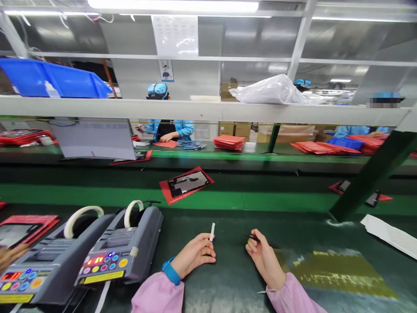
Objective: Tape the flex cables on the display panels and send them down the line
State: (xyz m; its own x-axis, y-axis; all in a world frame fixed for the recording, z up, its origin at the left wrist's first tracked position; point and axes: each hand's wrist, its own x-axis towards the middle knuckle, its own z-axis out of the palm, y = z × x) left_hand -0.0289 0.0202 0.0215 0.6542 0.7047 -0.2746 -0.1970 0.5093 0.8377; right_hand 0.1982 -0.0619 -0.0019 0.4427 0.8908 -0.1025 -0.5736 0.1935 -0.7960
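My left hand, with a blue band at the wrist, pinches a short strip of white tape that stands up from the fingertips. A little to its right, my right hand is closed around slim black tweezers; their dark tip points left, towards the strip, and the fingers hide most of them. The hands are apart, above the dark green bench. Left of my left hand stands a grey tape dispenser with a lit red display, a roll of tape on top and a white strip hanging from its front.
A second tape dispenser stands farther left, near another person's hand. Ahead lies a dark panel on a red sheet. Amber film covers the bench at right, near white papers and a green post.
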